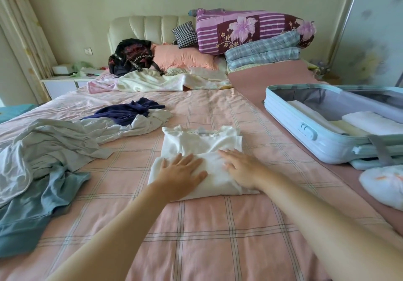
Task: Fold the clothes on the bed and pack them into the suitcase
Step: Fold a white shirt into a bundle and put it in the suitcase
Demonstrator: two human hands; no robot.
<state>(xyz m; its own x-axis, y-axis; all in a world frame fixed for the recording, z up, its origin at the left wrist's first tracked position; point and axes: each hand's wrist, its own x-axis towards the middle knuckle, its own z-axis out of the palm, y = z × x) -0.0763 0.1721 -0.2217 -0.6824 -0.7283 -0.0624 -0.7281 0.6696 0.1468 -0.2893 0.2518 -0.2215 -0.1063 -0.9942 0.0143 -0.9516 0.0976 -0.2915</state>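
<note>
hands: two, both bare. the left hand [182, 170] and the right hand [242, 169] lie palm down with fingers straight and slightly spread, pressing on cloth and gripping nothing.
white shirt [200, 141]: one, at the middle of the bed. it is folded into a narrow block with its near end doubled over, and both hands rest on that doubled part, left at 7 o'clock and right at 5 o'clock of the shirt's middle.
loose clothes: four as far as i can tell, all unfolded at 9 to 10 o'clock from the shirt. there is a navy garment [128, 111], a white garment [135, 125] lying partly under it, a pale grey garment [54, 141] and a blue garment [32, 206]. the heap overlaps, so the count is unsure.
suitcase [305, 132]: one, pale blue, lying open on the bed at 2 to 3 o'clock, well apart from the shirt.
in the suitcase: three pale folded pieces lying flat side by side, a long white piece [309, 111], a cream piece [346, 128] and a white piece [375, 122].
white bundle [383, 184]: one, at 4 o'clock, just outside the suitcase.
bed sheet [207, 226]: pink plaid, under everything.
at 12 o'clock by the headboard: one black backpack [130, 57], one peach pillow [183, 57], one checked cushion [185, 34], one purple floral quilt [246, 30] on one folded plaid quilt [261, 52].
</note>
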